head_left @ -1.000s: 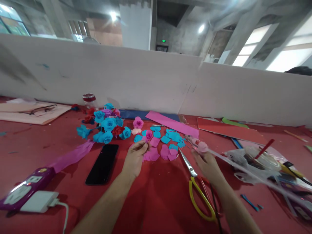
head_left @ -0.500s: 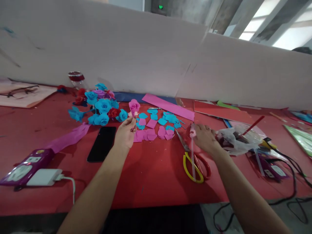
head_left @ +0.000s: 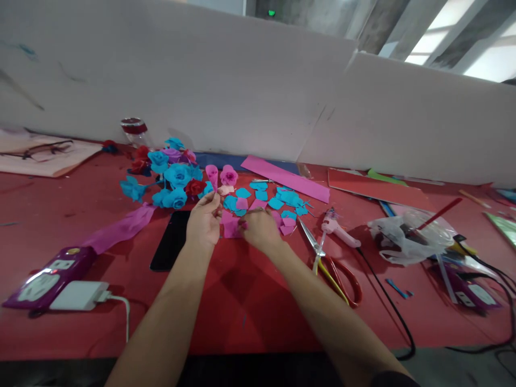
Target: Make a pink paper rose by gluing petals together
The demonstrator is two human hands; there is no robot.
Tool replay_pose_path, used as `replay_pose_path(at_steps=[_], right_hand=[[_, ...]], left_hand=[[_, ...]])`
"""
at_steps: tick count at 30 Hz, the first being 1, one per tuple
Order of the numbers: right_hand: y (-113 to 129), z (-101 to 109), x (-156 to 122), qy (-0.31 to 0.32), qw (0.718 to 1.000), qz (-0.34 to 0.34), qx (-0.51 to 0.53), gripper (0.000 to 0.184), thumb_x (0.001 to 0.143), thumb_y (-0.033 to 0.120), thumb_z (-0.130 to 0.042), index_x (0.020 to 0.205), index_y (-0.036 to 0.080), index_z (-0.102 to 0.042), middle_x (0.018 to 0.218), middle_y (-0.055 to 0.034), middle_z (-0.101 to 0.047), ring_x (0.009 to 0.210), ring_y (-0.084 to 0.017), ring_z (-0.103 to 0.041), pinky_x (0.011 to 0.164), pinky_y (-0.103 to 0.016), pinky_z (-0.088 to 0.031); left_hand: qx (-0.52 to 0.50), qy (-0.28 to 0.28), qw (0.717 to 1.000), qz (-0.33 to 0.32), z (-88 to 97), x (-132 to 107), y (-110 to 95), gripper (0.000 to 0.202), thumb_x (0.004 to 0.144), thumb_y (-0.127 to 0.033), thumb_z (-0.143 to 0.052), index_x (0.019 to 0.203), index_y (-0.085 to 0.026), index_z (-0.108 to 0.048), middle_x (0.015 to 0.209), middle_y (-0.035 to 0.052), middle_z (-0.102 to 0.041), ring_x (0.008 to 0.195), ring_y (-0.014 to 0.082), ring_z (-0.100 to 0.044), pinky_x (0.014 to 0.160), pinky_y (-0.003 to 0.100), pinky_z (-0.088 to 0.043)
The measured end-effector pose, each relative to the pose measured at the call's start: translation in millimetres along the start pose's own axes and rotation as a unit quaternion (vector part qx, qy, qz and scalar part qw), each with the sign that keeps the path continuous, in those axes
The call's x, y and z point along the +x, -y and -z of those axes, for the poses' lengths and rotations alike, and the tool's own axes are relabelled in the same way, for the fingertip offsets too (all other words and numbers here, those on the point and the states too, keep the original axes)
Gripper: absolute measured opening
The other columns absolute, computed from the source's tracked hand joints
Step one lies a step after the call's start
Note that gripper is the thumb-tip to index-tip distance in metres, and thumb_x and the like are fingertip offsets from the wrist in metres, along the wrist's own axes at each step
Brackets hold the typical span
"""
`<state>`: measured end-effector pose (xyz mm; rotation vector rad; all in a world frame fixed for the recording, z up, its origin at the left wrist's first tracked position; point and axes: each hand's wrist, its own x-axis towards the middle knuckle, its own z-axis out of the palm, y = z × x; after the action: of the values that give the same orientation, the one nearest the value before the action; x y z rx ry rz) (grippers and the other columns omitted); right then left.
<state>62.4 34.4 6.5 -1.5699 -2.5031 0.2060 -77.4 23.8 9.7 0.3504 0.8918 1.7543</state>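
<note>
My left hand (head_left: pixel 203 220) is closed in a pinch round the base of a rolled pink paper flower bud (head_left: pixel 212 174), held upright. Just right of the bud is a fuller pink paper rose (head_left: pixel 229 176). My right hand (head_left: pixel 261 228) bends over the pink paper petals (head_left: pixel 231 226), its fingers pressed together on one at the pile's edge; the fingertips are partly hidden. Blue paper petals (head_left: pixel 290 197) lie scattered behind it. To the right rest a pink glue gun (head_left: pixel 341 231) and scissors (head_left: pixel 310 236) with red and yellow handles.
A bunch of blue, red and purple paper flowers (head_left: pixel 177 174) stands at the left, behind a black phone (head_left: pixel 167 244). A purple power strip (head_left: pixel 48 274) lies front left. Pink crepe paper (head_left: pixel 286 180) is at the back. A plastic bag (head_left: pixel 397 244) and cables are on the right.
My right hand has let go of the glue gun and moved left to the pink petals. My left hand stays raised, and the bud it holds now shows apart from the rose.
</note>
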Motion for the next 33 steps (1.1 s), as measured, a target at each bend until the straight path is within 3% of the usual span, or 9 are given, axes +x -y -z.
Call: replay_pose_path(at_steps=[4, 8, 11, 15, 17, 20, 22, 29, 33], right_hand=[[17, -15, 24, -0.014, 0.998, -0.055, 0.038, 0.026, 0.082, 0.03, -0.05, 0.097, 0.02, -0.069, 0.103, -0.013, -0.068, 0.104, -0.028, -0.054, 0.086, -0.039, -0.039], [26, -29, 46, -0.026, 0.992, -0.089, 0.091, 0.022, 0.073, 0.03, -0.062, 0.088, 0.015, -0.069, 0.101, -0.0164, -0.067, 0.104, -0.032, -0.054, 0.085, -0.043, -0.04], [27, -31, 51, -0.053, 0.98, -0.088, 0.169, 0.014, 0.073, 0.019, -0.058, 0.083, 0.017, -0.067, 0.092, -0.0113, -0.069, 0.097, -0.027, -0.059, 0.082, -0.039, -0.043], [16, -16, 36, -0.108, 0.948, -0.088, 0.284, 0.022, 0.081, 0.02, -0.045, 0.096, 0.016, -0.06, 0.087, -0.0058, -0.068, 0.078, -0.016, -0.063, 0.069, -0.027, -0.047], [8, -5, 20, -0.138, 0.912, -0.096, 0.374, 0.027, 0.082, 0.024, -0.045, 0.105, 0.015, -0.056, 0.084, -0.0044, -0.066, 0.073, -0.014, -0.062, 0.064, -0.025, -0.048], [-4, 5, -6, -0.15, 0.77, -0.091, 0.614, 0.035, 0.074, 0.026, -0.058, 0.108, 0.017, -0.055, 0.071, 0.0016, -0.058, 0.065, -0.013, -0.059, 0.059, -0.024, -0.045], [-10, 6, -19, -0.152, 0.716, -0.083, 0.676, 0.034, 0.07, 0.024, -0.063, 0.104, 0.019, -0.058, 0.071, 0.0033, -0.055, 0.063, -0.011, -0.058, 0.06, -0.024, -0.045], [-20, 8, -27, -0.179, 0.714, -0.095, 0.671, 0.024, 0.07, 0.026, -0.065, 0.093, 0.02, -0.059, 0.079, 0.0004, -0.063, 0.064, -0.013, -0.061, 0.063, -0.028, -0.046], [-19, 8, -29, -0.164, 0.73, -0.085, 0.658, 0.01, 0.071, 0.025, -0.063, 0.079, 0.019, -0.059, 0.069, 0.0016, -0.062, 0.064, -0.014, -0.06, 0.062, -0.027, -0.045]], left_hand=[[-0.017, -0.021, 0.999, -0.017, 5.0, 5, -8, 0.011, 0.064, -0.009, -0.069, 0.072, -0.015, -0.065, 0.063, -0.0027, -0.059, 0.055, 0.0048, -0.051, 0.052, 0.017, -0.039], [-0.03, -0.024, 0.999, -0.024, 7.9, 8, -10, 0.01, 0.064, -0.008, -0.067, 0.07, -0.015, -0.063, 0.062, -0.0027, -0.057, 0.054, 0.0052, -0.051, 0.051, 0.017, -0.038], [-0.028, -0.008, 0.999, -0.017, 7.9, 8, -9, 0.011, 0.065, -0.006, -0.064, 0.068, -0.015, -0.06, 0.06, -0.0028, -0.056, 0.048, 0.0042, -0.047, 0.044, 0.016, -0.031], [-0.008, 0.013, 1.0, -0.022, 4.5, 4, -4, 0.011, 0.066, -0.007, -0.065, 0.068, -0.015, -0.058, 0.059, -0.0034, -0.054, 0.045, 0.0032, -0.042, 0.041, 0.016, -0.027], [-0.011, 0.035, 0.999, 0.004, 0.8, -1, 2, 0.013, 0.064, -0.01, -0.068, 0.069, -0.015, -0.058, 0.059, -0.0038, -0.054, 0.046, 0.0034, -0.043, 0.042, 0.016, -0.029], [-0.026, 0.087, 0.995, 0.051, -6.5, -11, 14, 0.018, 0.062, -0.014, -0.073, 0.072, -0.016, -0.058, 0.067, -0.0033, -0.057, 0.05, 0.0033, -0.045, 0.047, 0.016, -0.034], [-0.016, 0.118, 0.99, 0.068, -11.3, -19, 21, 0.02, 0.062, -0.017, -0.075, 0.073, -0.016, -0.059, 0.071, -0.0033, -0.058, 0.051, 0.0026, -0.045, 0.049, 0.016, -0.035], [0.105, 0.097, 0.988, 0.063, -21.9, -37, 31, 0.028, 0.056, -0.019, -0.08, 0.079, -0.019, -0.063, 0.089, -0.0009, -0.064, 0.063, 0.0039, -0.053, 0.055, 0.017, -0.038], [0.152, 0.091, 0.983, 0.048, -21.1, -36, 34, 0.03, 0.052, -0.018, -0.081, 0.079, -0.016, -0.067, 0.074, -0.0003, -0.064, 0.064, 0.0074, -0.056, 0.056, 0.019, -0.038]])
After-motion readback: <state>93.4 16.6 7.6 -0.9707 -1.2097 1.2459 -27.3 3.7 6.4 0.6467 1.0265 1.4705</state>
